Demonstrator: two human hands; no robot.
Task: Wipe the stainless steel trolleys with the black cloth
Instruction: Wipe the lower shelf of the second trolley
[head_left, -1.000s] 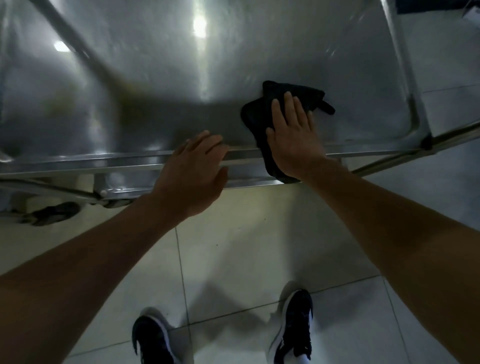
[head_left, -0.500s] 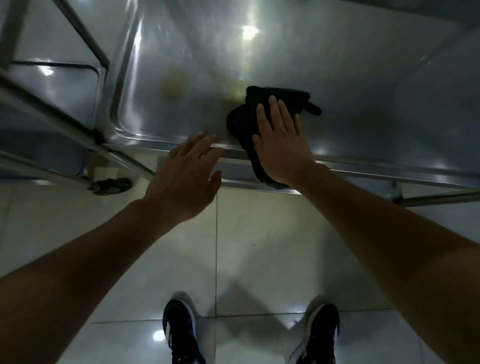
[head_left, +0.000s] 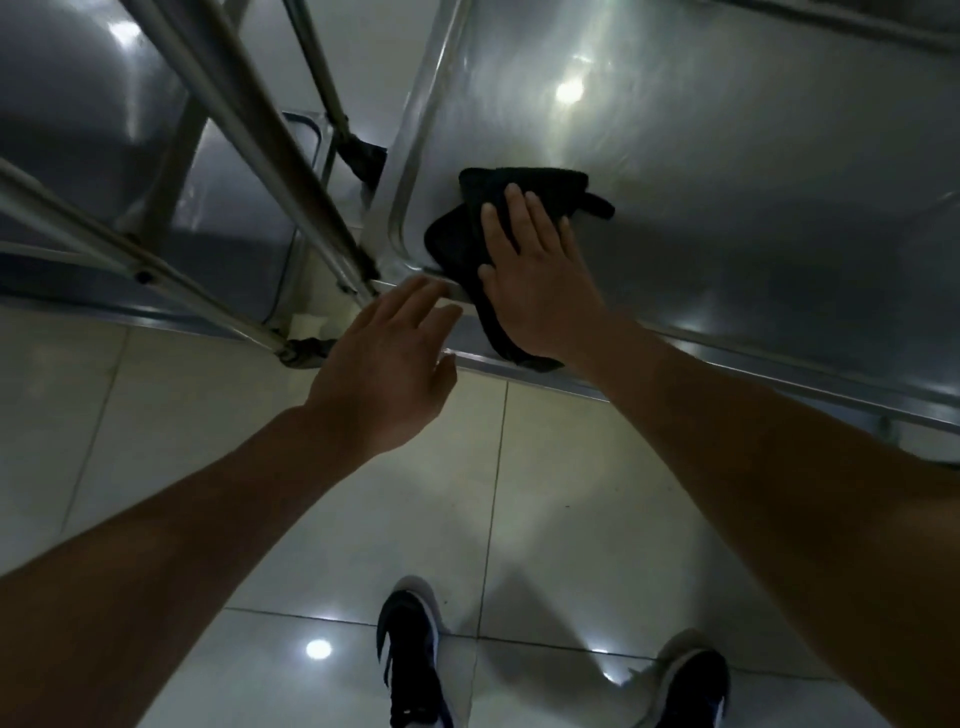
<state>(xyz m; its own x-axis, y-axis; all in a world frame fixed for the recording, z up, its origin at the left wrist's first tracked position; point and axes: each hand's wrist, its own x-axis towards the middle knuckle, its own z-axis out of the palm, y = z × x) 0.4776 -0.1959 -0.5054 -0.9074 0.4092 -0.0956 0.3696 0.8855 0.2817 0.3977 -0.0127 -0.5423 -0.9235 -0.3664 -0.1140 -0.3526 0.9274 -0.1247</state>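
A view looking down from head height at a stainless steel trolley (head_left: 727, 156) that fills the upper right of the frame; its far and right edges are cut off by the frame, and ceiling lights glare on the metal. The right hand (head_left: 535, 275) lies flat with fingers straight, pressing the black cloth (head_left: 524, 192) onto the trolley's top near its lower left corner. The palm hides the middle of the cloth, one end of the cloth drapes over the trolley's near rim, and a small tab sticks out at the cloth's right side. The left hand (head_left: 384, 364) is open with fingers spread and relaxed, holding nothing, just left of the cloth at the trolley's near rim; whether its fingertips touch the metal cannot be told. In the upper left, a second trolley (head_left: 78, 130) is only partly visible behind slanting metal tubes (head_left: 249, 156), and its surface is dim and blurred. Below is a pale tiled floor (head_left: 260, 467) with light reflections. Two dark shoes (head_left: 410, 660) stand at the bottom edge, both cut off by the frame. No labels or writing can be read anywhere.
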